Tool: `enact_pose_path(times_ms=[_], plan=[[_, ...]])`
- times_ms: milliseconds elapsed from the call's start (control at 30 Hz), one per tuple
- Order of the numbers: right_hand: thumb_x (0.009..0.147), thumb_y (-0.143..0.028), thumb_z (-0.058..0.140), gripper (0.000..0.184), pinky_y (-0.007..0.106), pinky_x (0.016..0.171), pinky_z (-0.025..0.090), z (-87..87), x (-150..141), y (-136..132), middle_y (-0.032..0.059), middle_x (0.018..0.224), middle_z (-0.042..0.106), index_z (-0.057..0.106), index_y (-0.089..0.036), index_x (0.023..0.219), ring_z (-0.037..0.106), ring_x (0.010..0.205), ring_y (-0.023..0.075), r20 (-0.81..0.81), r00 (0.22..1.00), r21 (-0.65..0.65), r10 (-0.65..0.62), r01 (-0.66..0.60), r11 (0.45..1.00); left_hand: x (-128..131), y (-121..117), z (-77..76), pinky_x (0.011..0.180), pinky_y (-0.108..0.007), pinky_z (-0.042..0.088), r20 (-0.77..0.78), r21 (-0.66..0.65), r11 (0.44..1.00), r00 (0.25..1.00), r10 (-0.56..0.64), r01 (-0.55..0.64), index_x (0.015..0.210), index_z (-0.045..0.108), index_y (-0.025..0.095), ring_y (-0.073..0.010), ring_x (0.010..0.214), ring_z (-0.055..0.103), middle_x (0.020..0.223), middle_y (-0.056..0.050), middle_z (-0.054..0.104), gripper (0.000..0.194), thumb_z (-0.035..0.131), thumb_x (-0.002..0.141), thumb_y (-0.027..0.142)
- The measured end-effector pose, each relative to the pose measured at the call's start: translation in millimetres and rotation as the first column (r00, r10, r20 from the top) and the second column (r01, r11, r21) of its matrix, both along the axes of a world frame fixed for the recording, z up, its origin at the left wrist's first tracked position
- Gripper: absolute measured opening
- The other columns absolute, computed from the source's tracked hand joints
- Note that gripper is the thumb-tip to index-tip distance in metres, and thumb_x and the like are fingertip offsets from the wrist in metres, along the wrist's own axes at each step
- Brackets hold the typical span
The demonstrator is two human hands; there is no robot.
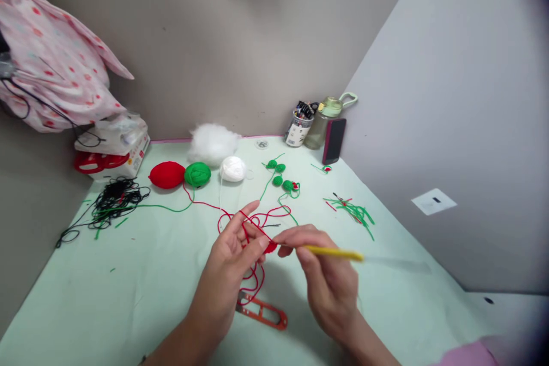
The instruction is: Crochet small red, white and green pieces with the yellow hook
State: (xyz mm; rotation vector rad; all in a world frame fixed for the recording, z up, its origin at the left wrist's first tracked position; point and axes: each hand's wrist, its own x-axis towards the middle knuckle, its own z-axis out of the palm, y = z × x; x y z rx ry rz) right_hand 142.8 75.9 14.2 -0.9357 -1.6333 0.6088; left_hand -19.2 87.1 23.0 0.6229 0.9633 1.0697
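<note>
My left hand [234, 263] pinches a small red crocheted piece [270, 247] between thumb and fingers, with red yarn [253, 223] looped over its raised forefinger. My right hand [326, 274] is closed round a yellow crochet hook [338, 253] whose tip meets the red piece. The red strand trails across the pale green table [128, 297] to a red yarn ball [167, 174]. Beside that ball sit a green yarn ball [198, 174] and a white yarn ball [233, 168].
Orange thread snips [262, 311] lie under my hands. Small green crocheted pieces [281, 177], green yarn scraps [354, 211], a black thread tangle [114, 200] and white stuffing [212, 143] lie around. A pen cup [299, 126], bottle [323, 120] and phone [333, 140] stand by the wall corner.
</note>
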Motion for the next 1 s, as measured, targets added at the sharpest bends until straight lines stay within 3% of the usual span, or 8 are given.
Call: enact_pose_path(times_ms=[100, 167, 333, 433, 500, 733, 900, 1000], plan=[[0.102, -0.01, 0.055, 0.029, 0.034, 0.08, 0.063, -2.2, -1.4, -4.7, 0.0094, 0.103, 0.077, 0.072, -0.023, 0.121, 0.074, 0.095, 0.0212, 0.377, 0.908, 0.348, -0.183, 0.044, 0.937, 2.9, -0.9, -3.8, 0.074, -0.026, 0.047, 0.033, 0.038, 0.999, 0.999, -0.018, 0.017, 0.155, 0.05, 0.023, -0.0132, 0.075, 0.057, 0.084, 0.002, 0.067, 0.081, 0.086, 0.083, 0.034], [0.099, -0.008, 0.061, 0.034, 0.035, 0.082, 0.064, -5.0, -1.7, -5.9, 0.0098, 0.111, 0.076, 0.073, -0.026, 0.125, 0.074, 0.101, 0.0229, 0.411, 0.88, 0.4, -0.237, 0.059, 0.915, 4.1, -0.5, -4.5, 0.067, -0.024, 0.045, 0.101, 0.003, 0.999, 0.994, -0.05, 0.05, 0.153, 0.052, 0.021, -0.0106, 0.069, 0.054, 0.085, 0.002, 0.067, 0.084, 0.09, 0.079, 0.034], [0.102, -0.01, 0.053, 0.031, 0.033, 0.072, 0.062, -7.1, 2.0, -2.8, 0.0077, 0.102, 0.074, 0.073, -0.027, 0.118, 0.072, 0.089, 0.02, 0.092, 0.981, 0.184, -0.173, 0.154, 0.971, 0.9, 4.9, -0.4, 0.057, -0.019, 0.038, 0.24, -0.102, 0.989, 0.968, -0.078, 0.105, 0.138, 0.065, 0.014, -0.0053, 0.058, 0.043, 0.071, 0.007, 0.056, 0.066, 0.09, 0.078, 0.027], [0.105, -0.019, 0.054, 0.022, 0.031, 0.064, 0.058, -4.1, 3.0, 2.4, 0.0046, 0.09, 0.072, 0.076, -0.026, 0.105, 0.066, 0.073, 0.0163, -0.262, 0.964, -0.072, -0.038, 0.02, 0.997, -1.3, 6.5, 2.0, 0.059, -0.019, 0.04, 0.227, -0.093, 0.992, 0.972, -0.056, 0.079, 0.136, 0.068, 0.015, -0.0056, 0.058, 0.044, 0.07, 0.007, 0.055, 0.061, 0.089, 0.079, 0.026], [0.104, -0.025, 0.059, 0.019, 0.03, 0.064, 0.057, -1.8, 1.4, 5.7, 0.0044, 0.091, 0.073, 0.078, -0.027, 0.102, 0.065, 0.071, 0.0154, -0.375, 0.927, -0.159, 0.019, -0.084, 0.984, -0.6, 5.7, 2.1, 0.06, -0.02, 0.04, 0.173, -0.064, 0.996, 0.983, -0.056, 0.068, 0.135, 0.069, 0.017, -0.0064, 0.06, 0.046, 0.073, 0.005, 0.058, 0.059, 0.088, 0.08, 0.026], [0.101, -0.017, 0.062, 0.022, 0.031, 0.075, 0.061, -0.5, -6.4, 3.9, 0.0044, 0.093, 0.079, 0.08, -0.028, 0.105, 0.074, 0.089, 0.019, -0.185, 0.982, -0.089, -0.043, 0.027, 0.996, 6.8, -1.2, -5.6, 0.07, -0.02, 0.045, 0.084, 0.024, 0.998, 0.994, -0.063, 0.061, 0.138, 0.068, 0.024, -0.01, 0.074, 0.056, 0.09, -0.001, 0.071, 0.057, 0.085, 0.084, 0.027], [0.096, -0.008, 0.064, 0.039, 0.035, 0.081, 0.062, -9.8, -3.6, -4.5, 0.0103, 0.116, 0.076, 0.076, -0.03, 0.126, 0.074, 0.1, 0.0231, 0.165, 0.981, 0.156, -0.101, 0.075, 0.985, 7.7, -0.6, -7.3, 0.059, -0.016, 0.041, 0.237, -0.06, 0.998, 0.971, -0.014, 0.029, 0.128, 0.074, 0.021, -0.0055, 0.061, 0.046, 0.078, 0.003, 0.063, 0.048, 0.088, 0.082, 0.027], [0.098, -0.009, 0.061, 0.033, 0.034, 0.074, 0.06, -7.3, -0.1, -1.8, 0.0085, 0.104, 0.076, 0.078, -0.028, 0.119, 0.072, 0.091, 0.0214, 0.058, 0.991, 0.105, -0.119, 0.112, 0.988, 5.2, 3.3, -6.0, 0.055, -0.015, 0.04, 0.338, -0.132, 0.99, 0.941, -0.004, 0.051, 0.121, 0.078, 0.016, -0.0041, 0.057, 0.04, 0.072, 0.005, 0.054, 0.042, 0.089, 0.081, 0.022]])
